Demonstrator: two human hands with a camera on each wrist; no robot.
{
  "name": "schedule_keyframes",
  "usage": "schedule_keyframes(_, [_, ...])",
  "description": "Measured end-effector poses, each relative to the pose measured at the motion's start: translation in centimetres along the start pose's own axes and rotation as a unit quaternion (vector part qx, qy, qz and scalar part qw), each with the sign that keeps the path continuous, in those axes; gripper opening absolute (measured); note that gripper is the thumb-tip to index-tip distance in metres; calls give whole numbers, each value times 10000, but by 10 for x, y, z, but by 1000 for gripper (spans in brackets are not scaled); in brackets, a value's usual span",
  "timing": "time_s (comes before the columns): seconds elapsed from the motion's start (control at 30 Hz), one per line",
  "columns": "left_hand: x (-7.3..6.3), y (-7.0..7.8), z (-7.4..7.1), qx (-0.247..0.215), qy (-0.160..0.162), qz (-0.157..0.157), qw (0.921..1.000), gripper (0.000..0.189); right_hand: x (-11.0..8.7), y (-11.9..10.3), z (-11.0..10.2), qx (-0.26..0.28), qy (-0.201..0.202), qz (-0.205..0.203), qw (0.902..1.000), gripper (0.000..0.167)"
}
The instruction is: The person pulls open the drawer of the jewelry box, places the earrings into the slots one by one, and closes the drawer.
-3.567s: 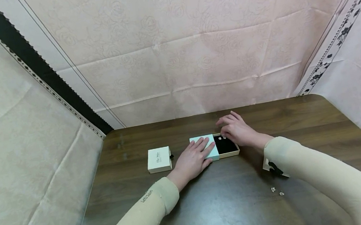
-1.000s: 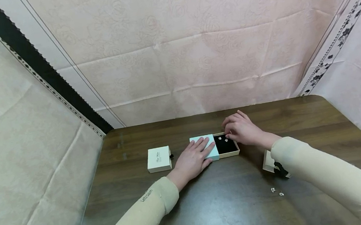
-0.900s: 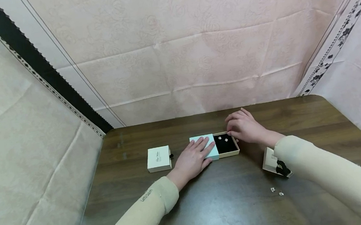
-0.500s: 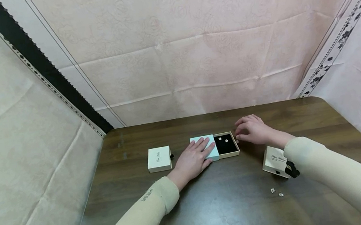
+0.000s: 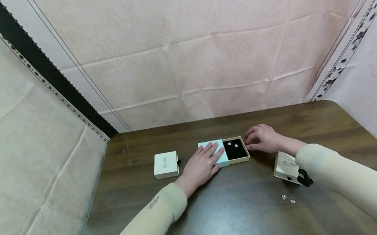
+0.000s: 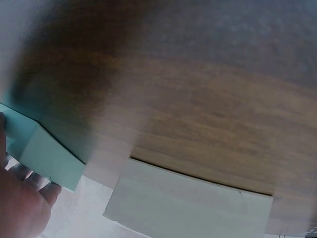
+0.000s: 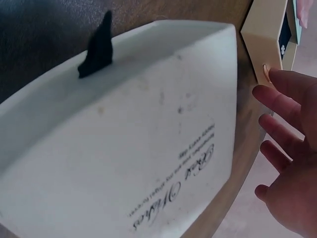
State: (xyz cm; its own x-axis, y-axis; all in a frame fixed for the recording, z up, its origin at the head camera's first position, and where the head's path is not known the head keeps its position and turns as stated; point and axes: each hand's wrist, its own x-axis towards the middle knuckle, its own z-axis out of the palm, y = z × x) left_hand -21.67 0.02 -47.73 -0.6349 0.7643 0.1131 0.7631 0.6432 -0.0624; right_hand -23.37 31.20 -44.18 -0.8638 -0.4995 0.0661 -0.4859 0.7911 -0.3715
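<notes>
My left hand [image 5: 201, 165] rests flat on the light blue sleeve of a gift box [image 5: 224, 163], fingers spread. The cream drawer [image 5: 240, 160] sticks out to the right of the sleeve. On its black pad [image 5: 235, 153] sit two small shiny pieces that look like stud earrings [image 5: 236, 146]. My right hand [image 5: 264, 139] is at the drawer's right end, fingers loosely bent. In the right wrist view its thumb [image 7: 292, 82] meets the small ribbon tab [image 7: 266, 73] on the drawer's end; the other fingers are spread apart.
A white lidded box [image 5: 165, 165] with a black tab stands left of my left hand. Another white box [image 5: 286, 165] with a black ribbon [image 5: 304, 178] lies partly under my right forearm. Two small shiny studs [image 5: 284, 197] lie on the brown table [image 5: 240, 211] in front of it.
My right hand has moved from over the black pad, where its fingers were at a stud, rightward to the drawer's end. Both studs now show on the pad. The left hand stays put.
</notes>
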Motion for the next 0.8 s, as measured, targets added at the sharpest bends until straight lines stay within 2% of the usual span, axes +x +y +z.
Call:
schedule_keyframes(0.37, [-1,-2,-1,-43,-54,-52,10000,61,4,-5,1,-9,34,-139,9999,8])
schedule_keyframes(0.8, [1,-1,-1,48,-16,27,10000,61,6,-2,6,70,-19,14,10000,15])
